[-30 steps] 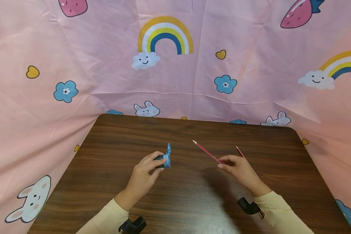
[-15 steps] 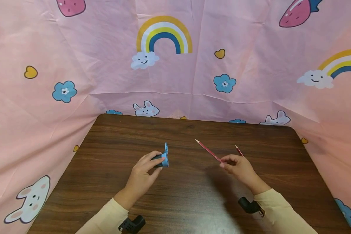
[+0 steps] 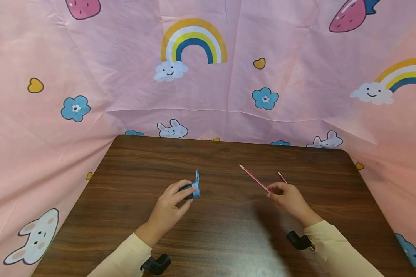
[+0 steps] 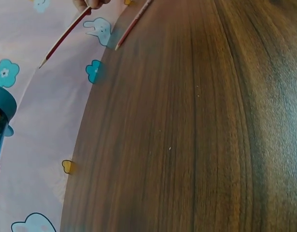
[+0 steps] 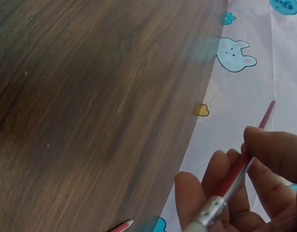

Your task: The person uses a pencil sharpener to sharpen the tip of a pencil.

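My left hand (image 3: 170,206) grips a small blue pencil sharpener (image 3: 196,190), a round container type with its lid flipped up. Its teal end (image 4: 4,102) shows at the left edge of the left wrist view. Between thumb and fingers, my right hand (image 3: 291,202) holds a red pencil (image 3: 254,178), its sharpened tip aimed up and left toward the sharpener, apart from it. A silver ferrule and whitish eraser (image 5: 206,215) form the pencil's near end in the right wrist view. Behind the right hand lies a second red pencil (image 3: 282,177), partly hidden by that hand.
Both hands are over a dark wood-grain table (image 3: 152,154) with rounded far corners. A pink printed cloth (image 3: 208,92) hangs behind it and along both sides. Black cameras sit on the left wrist (image 3: 156,264) and right wrist (image 3: 299,240).
My right hand has shifted slightly right with the pencil, widening the distance to the sharpener. My left hand has barely moved, still holding the sharpener with its lid up.
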The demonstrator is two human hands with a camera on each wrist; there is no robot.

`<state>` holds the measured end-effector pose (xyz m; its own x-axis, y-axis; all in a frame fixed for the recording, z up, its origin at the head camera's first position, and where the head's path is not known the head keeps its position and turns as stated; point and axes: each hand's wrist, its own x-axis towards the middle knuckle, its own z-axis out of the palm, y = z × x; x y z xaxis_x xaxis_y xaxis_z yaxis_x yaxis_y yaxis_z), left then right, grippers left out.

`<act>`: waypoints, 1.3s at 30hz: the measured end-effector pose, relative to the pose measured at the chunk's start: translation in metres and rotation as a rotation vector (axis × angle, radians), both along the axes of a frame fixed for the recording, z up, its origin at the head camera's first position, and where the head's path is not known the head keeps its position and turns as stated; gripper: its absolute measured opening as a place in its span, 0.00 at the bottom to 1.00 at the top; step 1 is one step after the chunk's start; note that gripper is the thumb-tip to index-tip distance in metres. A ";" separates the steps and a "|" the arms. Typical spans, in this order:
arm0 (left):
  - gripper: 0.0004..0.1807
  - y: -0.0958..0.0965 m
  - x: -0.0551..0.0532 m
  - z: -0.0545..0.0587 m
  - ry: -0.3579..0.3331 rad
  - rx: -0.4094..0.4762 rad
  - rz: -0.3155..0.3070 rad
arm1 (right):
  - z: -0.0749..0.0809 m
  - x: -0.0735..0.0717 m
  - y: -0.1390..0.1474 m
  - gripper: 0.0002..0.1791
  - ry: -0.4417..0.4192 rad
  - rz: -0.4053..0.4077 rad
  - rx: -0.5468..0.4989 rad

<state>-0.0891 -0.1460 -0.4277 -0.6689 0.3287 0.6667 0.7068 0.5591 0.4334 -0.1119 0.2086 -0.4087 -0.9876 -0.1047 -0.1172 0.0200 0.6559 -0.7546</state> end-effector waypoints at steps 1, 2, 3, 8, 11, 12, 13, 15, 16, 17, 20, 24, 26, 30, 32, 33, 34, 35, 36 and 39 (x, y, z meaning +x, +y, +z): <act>0.24 0.000 0.000 -0.001 0.003 -0.003 -0.002 | 0.000 0.000 0.001 0.10 -0.004 -0.001 0.001; 0.24 -0.001 0.000 -0.001 0.004 -0.005 -0.003 | 0.000 0.000 0.002 0.10 -0.012 -0.004 -0.001; 0.24 -0.001 0.000 -0.002 0.006 -0.007 -0.005 | 0.000 0.000 0.002 0.11 -0.024 -0.010 -0.005; 0.24 -0.002 0.000 -0.005 -0.006 -0.010 -0.006 | -0.002 -0.001 0.005 0.11 -0.052 -0.032 0.026; 0.24 -0.002 0.000 -0.006 -0.018 -0.016 -0.004 | -0.005 -0.002 0.007 0.11 -0.045 -0.044 0.054; 0.24 -0.002 0.000 -0.006 -0.021 -0.018 -0.004 | -0.006 -0.002 0.007 0.11 -0.043 -0.043 0.060; 0.24 -0.002 0.000 -0.006 -0.022 -0.021 -0.004 | -0.006 -0.002 0.007 0.11 -0.045 -0.047 0.066; 0.24 -0.001 0.000 -0.007 -0.024 -0.028 -0.004 | -0.008 -0.003 0.008 0.11 -0.045 -0.051 0.078; 0.23 -0.001 0.000 -0.007 -0.023 -0.030 -0.004 | -0.008 -0.002 0.008 0.11 -0.050 -0.054 0.083; 0.24 -0.001 0.000 -0.008 -0.023 -0.031 -0.005 | -0.008 -0.002 0.009 0.11 -0.055 -0.055 0.088; 0.23 -0.001 0.000 -0.009 -0.023 -0.034 -0.002 | -0.008 -0.002 0.009 0.11 -0.075 -0.056 0.104; 0.23 -0.001 0.000 -0.010 -0.022 -0.039 0.001 | -0.011 -0.003 0.011 0.11 -0.098 -0.057 0.126; 0.23 0.000 0.000 -0.011 -0.020 -0.039 0.001 | -0.013 -0.003 0.013 0.11 -0.099 -0.057 0.142; 0.25 0.000 -0.001 -0.012 -0.010 -0.039 0.007 | -0.017 -0.003 0.015 0.10 -0.086 -0.052 0.167; 0.25 0.001 -0.001 -0.012 -0.008 -0.037 0.008 | -0.018 -0.003 0.016 0.10 -0.086 -0.054 0.171; 0.26 0.001 -0.001 -0.012 -0.006 -0.037 0.010 | -0.019 -0.003 0.017 0.10 -0.088 -0.056 0.171; 0.26 0.001 -0.001 -0.012 -0.008 -0.034 0.009 | -0.020 -0.003 0.017 0.10 -0.092 -0.060 0.173; 0.26 0.001 -0.001 -0.013 -0.014 -0.033 0.009 | -0.021 -0.003 0.018 0.10 -0.097 -0.065 0.171; 0.26 0.001 -0.001 -0.013 -0.016 -0.033 0.009 | -0.021 -0.003 0.019 0.10 -0.101 -0.070 0.173; 0.25 0.001 -0.002 -0.014 -0.025 -0.033 0.011 | -0.024 -0.003 0.020 0.10 -0.102 -0.081 0.182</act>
<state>-0.0906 -0.1449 -0.4422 -0.6889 0.3431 0.6386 0.6899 0.5808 0.4322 -0.1149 0.2289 -0.4324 -0.9741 0.0068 -0.2262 0.1483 0.7741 -0.6155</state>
